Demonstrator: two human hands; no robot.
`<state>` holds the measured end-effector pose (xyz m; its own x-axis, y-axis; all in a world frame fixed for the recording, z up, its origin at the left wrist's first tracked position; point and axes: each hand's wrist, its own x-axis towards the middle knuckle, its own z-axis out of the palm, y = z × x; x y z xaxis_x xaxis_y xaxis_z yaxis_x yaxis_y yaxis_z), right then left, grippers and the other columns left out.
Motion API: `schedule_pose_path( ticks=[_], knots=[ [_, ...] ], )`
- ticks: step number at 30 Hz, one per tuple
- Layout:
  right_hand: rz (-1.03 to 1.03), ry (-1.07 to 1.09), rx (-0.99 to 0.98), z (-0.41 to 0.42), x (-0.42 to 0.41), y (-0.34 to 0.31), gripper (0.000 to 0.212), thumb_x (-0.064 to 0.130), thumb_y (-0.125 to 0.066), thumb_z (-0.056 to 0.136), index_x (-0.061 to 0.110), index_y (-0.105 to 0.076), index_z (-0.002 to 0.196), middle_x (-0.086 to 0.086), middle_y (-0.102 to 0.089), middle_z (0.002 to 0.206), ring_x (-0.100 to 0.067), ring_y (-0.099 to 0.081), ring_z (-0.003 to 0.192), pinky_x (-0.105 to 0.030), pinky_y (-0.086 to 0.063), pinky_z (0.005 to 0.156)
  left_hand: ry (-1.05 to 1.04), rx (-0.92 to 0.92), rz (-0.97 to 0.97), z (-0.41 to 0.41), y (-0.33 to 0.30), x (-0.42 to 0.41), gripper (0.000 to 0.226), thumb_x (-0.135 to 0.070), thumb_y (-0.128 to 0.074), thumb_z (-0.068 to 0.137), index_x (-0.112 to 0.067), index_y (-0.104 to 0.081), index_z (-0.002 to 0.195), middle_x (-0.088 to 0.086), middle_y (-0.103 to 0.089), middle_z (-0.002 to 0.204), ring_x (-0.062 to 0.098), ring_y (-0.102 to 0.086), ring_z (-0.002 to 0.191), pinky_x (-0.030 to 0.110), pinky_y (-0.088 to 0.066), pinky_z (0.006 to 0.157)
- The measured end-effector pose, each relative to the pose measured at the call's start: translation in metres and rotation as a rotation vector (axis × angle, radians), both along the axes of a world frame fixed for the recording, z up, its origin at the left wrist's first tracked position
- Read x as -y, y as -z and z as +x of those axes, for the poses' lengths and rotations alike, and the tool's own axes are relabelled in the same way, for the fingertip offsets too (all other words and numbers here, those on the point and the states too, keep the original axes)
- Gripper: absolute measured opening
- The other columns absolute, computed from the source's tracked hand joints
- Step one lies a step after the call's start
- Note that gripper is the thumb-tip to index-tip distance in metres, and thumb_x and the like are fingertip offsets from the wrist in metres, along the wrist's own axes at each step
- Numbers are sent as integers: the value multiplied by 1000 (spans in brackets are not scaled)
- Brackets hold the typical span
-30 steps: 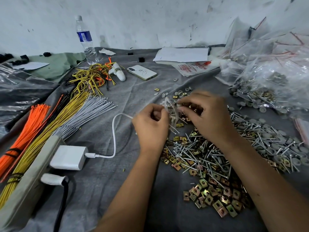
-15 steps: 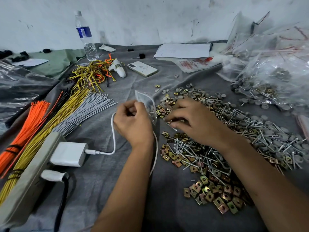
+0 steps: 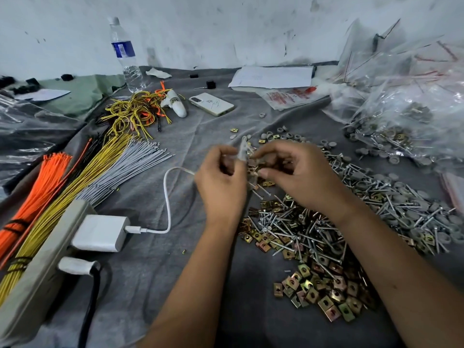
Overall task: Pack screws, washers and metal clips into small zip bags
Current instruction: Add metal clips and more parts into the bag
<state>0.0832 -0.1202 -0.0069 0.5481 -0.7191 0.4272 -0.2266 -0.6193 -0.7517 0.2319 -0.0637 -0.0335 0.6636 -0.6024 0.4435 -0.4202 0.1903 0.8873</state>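
While my left hand (image 3: 221, 182) pinches the small zip bag (image 3: 243, 151), my right hand (image 3: 296, 172) grips something blurred; screws (image 3: 301, 229), metal clips (image 3: 326, 295) lie underneath, charger cable (image 3: 167, 197) alongside.

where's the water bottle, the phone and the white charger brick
water bottle (image 3: 122, 49), head view, on its blue label
phone (image 3: 211, 104), head view, middle of its white back
white charger brick (image 3: 100, 232), head view, centre of its top face

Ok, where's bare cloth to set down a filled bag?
Bare grey cloth lies between the phone and the hands, and near you between the charger and the clips. The right side is crowded with screws and bags.
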Motion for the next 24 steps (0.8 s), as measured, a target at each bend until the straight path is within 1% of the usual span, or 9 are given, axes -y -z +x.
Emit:
schedule_pose_path(
  ticks=[4, 7, 10, 12, 13, 16, 17, 20, 24],
  knots=[
    [59, 101, -3, -5, 7, 0, 20, 10, -83, 82, 26, -75, 93, 8, -72, 81, -2, -70, 77, -16, -54, 70, 166, 196, 71, -3, 5, 1, 30, -3, -59, 90, -21, -79, 104, -3, -69, 71, 5, -50, 52, 24, -36, 53],
    [84, 159, -96, -6, 11, 4, 15, 14, -81, 85, 26, -72, 87, 11, -72, 80, 6, -67, 78, -3, -45, 64, 112, 150, 42, -2, 5, 1, 27, -5, -58, 88, -21, -76, 100, -2, -64, 63, 6, -47, 49, 25, -35, 51],
    [21, 220, -143, -5, 12, 6, 7, 24, -75, 92, 22, -74, 86, 14, -71, 77, 8, -67, 73, -5, -43, 59, -13, 86, -23, -2, 1, -1, 21, -8, -56, 86, -21, -70, 95, -7, -57, 59, 7, -50, 51, 26, -40, 51],
    [-45, 229, -167, -8, 13, 5, 3, 25, -77, 89, 26, -75, 90, 18, -70, 80, 7, -66, 74, -4, -42, 62, -95, 29, -67, 0, -1, -2, 18, -10, -55, 84, -20, -68, 92, -9, -55, 60, 9, -51, 54, 29, -42, 53],
    [-91, 214, -207, -9, 13, 5, 10, 24, -80, 86, 29, -75, 94, 19, -70, 85, 5, -65, 78, -6, -44, 67, -125, 7, -82, 2, -1, -2, 17, -10, -56, 84, -20, -67, 92, -9, -53, 60, 8, -50, 55, 31, -43, 55],
    [-231, 94, -363, -11, 13, 3, 16, 32, -84, 81, 33, -76, 95, 16, -66, 98, -5, -58, 95, -32, -48, 87, -168, -24, -96, 4, -1, -1, 15, -9, -57, 84, -20, -66, 90, -10, -52, 59, 8, -49, 56, 37, -46, 58],
    [-247, 29, -402, -11, 11, 2, 14, 38, -83, 79, 34, -77, 91, 17, -63, 98, -7, -54, 99, -35, -45, 88, -171, -28, -97, 4, -1, -1, 15, -9, -57, 84, -20, -66, 89, -11, -52, 59, 9, -50, 56, 38, -47, 58],
    [-202, -116, -555, -9, 12, 5, 22, 55, -80, 75, 38, -75, 89, 19, -55, 101, -2, -41, 102, -26, -36, 85, -171, -30, -94, 4, 0, 0, 14, -7, -58, 84, -17, -66, 90, -9, -53, 60, 12, -51, 57, 42, -49, 60],
    [-148, -173, -589, -8, 12, 8, 17, 48, -81, 80, 36, -70, 84, 21, -54, 97, 6, -42, 105, -18, -34, 86, -171, -68, -100, 4, -1, 0, 14, -5, -59, 86, -16, -66, 90, -9, -52, 61, 11, -50, 57, 37, -45, 57]
  ],
)
